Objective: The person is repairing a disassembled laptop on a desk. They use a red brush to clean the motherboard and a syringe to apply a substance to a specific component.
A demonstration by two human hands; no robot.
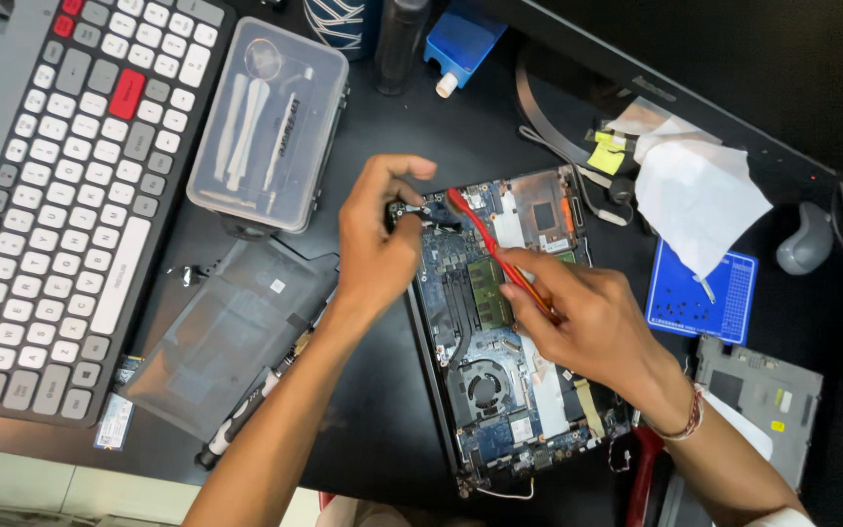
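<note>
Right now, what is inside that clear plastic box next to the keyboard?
Inside the clear plastic box lie white pry tools, seen through its closed lid. A round piece sits near the top. Glare on the lid hides the finer details, and nothing beneath the tools can be seen.

An opened laptop with its bare circuit board showing [500,342] is lying at the middle of the dark desk [382,429]. A grey-and-white keyboard [60,195] is sitting far left, a clear plastic tool case [270,122] between them. A blue square screw mat [704,298] is lying right, crumpled white tissue [695,195] overlapping it.
</note>
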